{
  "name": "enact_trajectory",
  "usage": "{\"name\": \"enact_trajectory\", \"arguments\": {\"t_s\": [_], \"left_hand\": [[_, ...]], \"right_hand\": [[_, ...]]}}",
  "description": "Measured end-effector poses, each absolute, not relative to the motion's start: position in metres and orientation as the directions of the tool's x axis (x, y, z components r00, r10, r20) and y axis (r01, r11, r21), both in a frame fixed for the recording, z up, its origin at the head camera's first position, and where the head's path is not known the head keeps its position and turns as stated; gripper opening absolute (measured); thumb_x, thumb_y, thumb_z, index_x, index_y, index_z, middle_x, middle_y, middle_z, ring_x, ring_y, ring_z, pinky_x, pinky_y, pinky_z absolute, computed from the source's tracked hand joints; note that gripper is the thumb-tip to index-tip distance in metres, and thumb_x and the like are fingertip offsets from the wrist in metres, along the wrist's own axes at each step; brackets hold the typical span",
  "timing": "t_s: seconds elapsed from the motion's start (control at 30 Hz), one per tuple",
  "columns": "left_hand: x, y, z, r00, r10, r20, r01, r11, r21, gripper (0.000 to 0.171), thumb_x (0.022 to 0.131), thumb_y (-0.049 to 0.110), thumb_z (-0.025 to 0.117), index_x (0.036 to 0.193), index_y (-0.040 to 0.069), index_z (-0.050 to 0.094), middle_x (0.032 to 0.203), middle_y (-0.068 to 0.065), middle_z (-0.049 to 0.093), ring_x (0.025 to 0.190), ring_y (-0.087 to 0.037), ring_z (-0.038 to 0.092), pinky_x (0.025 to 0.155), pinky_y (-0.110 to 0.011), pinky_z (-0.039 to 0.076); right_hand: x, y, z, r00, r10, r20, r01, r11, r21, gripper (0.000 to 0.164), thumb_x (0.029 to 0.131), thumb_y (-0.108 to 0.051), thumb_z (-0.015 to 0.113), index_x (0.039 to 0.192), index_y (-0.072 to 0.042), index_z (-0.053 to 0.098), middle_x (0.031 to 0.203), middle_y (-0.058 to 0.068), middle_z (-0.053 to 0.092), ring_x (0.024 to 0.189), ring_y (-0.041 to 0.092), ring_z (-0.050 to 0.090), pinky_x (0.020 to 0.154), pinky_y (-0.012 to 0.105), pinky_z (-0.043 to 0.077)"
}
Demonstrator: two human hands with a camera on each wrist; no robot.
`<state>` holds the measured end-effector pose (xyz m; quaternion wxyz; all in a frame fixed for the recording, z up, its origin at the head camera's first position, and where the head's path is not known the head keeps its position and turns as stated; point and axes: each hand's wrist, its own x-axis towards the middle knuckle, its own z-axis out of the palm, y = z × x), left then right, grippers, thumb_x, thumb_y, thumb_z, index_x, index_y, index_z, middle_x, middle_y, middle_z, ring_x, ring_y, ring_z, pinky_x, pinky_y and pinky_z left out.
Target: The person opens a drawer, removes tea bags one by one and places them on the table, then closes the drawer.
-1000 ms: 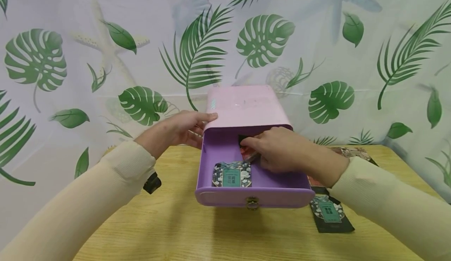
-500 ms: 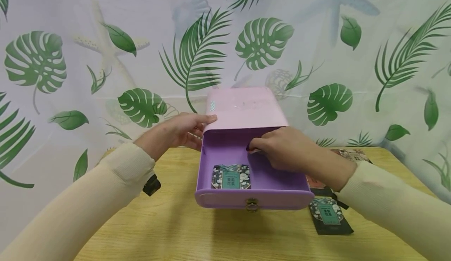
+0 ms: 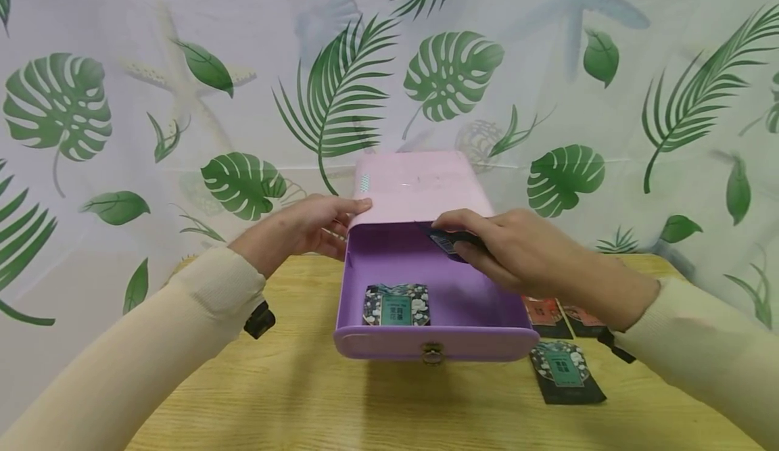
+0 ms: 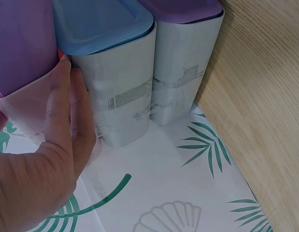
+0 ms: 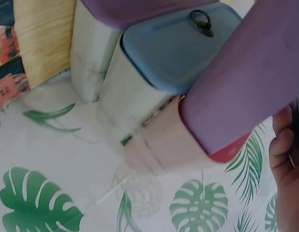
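A pink drawer housing has its purple drawer pulled out toward me. My left hand grips the housing's left side, thumb on top and fingers down the side. In the left wrist view, those fingers lie between the pink housing and the blue drawer. My right hand pinches a dark tea packet over the back of the open drawer, partly covered by the fingers. A teal-and-black floral tea packet lies at the drawer's front left. The right wrist view catches only part of the right hand.
Right of the drawer, a floral tea packet and red-labelled packets lie on the wooden table. A blue drawer and another purple drawer, both in white housings, adjoin the pink one. Leaf-print cloth hangs behind.
My right hand has come up from inside the drawer, bringing the packet, which now shows a dark, printed face. More red-labelled packets show beneath the right forearm. The left hand keeps its hold.
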<state>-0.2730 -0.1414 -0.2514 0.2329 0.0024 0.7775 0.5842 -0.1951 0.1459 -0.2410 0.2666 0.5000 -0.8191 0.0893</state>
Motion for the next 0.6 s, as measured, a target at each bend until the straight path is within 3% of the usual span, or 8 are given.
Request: {"name": "enact_trajectory", "arguments": {"t_s": [0.1, 0.2, 0.33, 0.43, 0.53, 0.6], "left_hand": [[-0.273, -0.141, -0.251, -0.891, 0.279, -0.359, -0.266, 0.321, 0.909, 0.055, 0.084, 0.048, 0.061, 0.116, 0.004, 0.050, 0.111, -0.018, 0.053, 0.087, -0.033, 0.062, 0.073, -0.042, 0.056], [-0.272, -0.141, -0.252, -0.891, 0.276, -0.361, -0.268, 0.323, 0.908, 0.056, 0.084, 0.048, 0.060, 0.116, 0.004, 0.050, 0.110, -0.018, 0.053, 0.087, -0.033, 0.062, 0.074, -0.042, 0.056], [-0.272, -0.141, -0.252, -0.890, 0.273, -0.366, -0.277, 0.316, 0.908, 0.053, 0.085, 0.047, 0.060, 0.114, 0.003, 0.051, 0.108, -0.017, 0.054, 0.087, -0.033, 0.062, 0.074, -0.042, 0.056], [-0.273, -0.141, -0.252, -0.888, 0.279, -0.365, -0.276, 0.313, 0.909, 0.052, 0.086, 0.045, 0.059, 0.114, 0.002, 0.051, 0.107, -0.017, 0.054, 0.086, -0.033, 0.062, 0.074, -0.043, 0.056], [-0.273, -0.140, -0.252, -0.889, 0.282, -0.362, -0.273, 0.309, 0.911, 0.051, 0.086, 0.045, 0.059, 0.113, 0.002, 0.051, 0.107, -0.017, 0.054, 0.086, -0.033, 0.062, 0.074, -0.043, 0.056], [-0.273, -0.140, -0.252, -0.890, 0.282, -0.360, -0.272, 0.308, 0.912, 0.051, 0.086, 0.045, 0.059, 0.113, 0.002, 0.051, 0.107, -0.017, 0.054, 0.086, -0.034, 0.062, 0.074, -0.043, 0.056]], "right_hand": [[-0.191, 0.155, -0.238, -0.419, -0.772, 0.478, -0.850, 0.519, 0.093, 0.033, 0.092, -0.015, 0.050, 0.124, -0.019, 0.048, 0.067, -0.012, 0.050, 0.054, 0.004, 0.041, 0.048, 0.025, 0.041], [-0.188, 0.162, -0.237, -0.415, -0.770, 0.485, -0.851, 0.517, 0.093, 0.025, 0.092, -0.013, 0.048, 0.115, -0.016, 0.055, 0.069, -0.014, 0.051, 0.057, 0.003, 0.044, 0.051, 0.027, 0.043], [-0.187, 0.169, -0.231, -0.312, -0.748, 0.586, -0.875, 0.467, 0.130, 0.010, 0.093, -0.023, 0.051, 0.088, -0.021, 0.059, 0.065, -0.018, 0.050, 0.054, -0.003, 0.042, 0.044, 0.021, 0.040], [-0.186, 0.172, -0.225, -0.198, -0.679, 0.707, -0.892, 0.423, 0.157, 0.032, 0.094, -0.034, 0.050, 0.065, -0.023, 0.046, 0.056, -0.017, 0.037, 0.048, -0.004, 0.030, 0.037, 0.016, 0.025], [-0.183, 0.174, -0.219, -0.118, -0.570, 0.813, -0.903, 0.403, 0.151, 0.045, 0.094, -0.038, 0.050, 0.057, -0.020, 0.033, 0.056, -0.008, 0.039, 0.050, 0.001, 0.030, 0.038, 0.015, 0.019], [-0.181, 0.177, -0.216, -0.119, -0.507, 0.853, -0.900, 0.418, 0.123, 0.046, 0.092, -0.034, 0.053, 0.054, -0.018, 0.033, 0.063, 0.000, 0.050, 0.055, 0.003, 0.037, 0.042, 0.015, 0.024]]}}
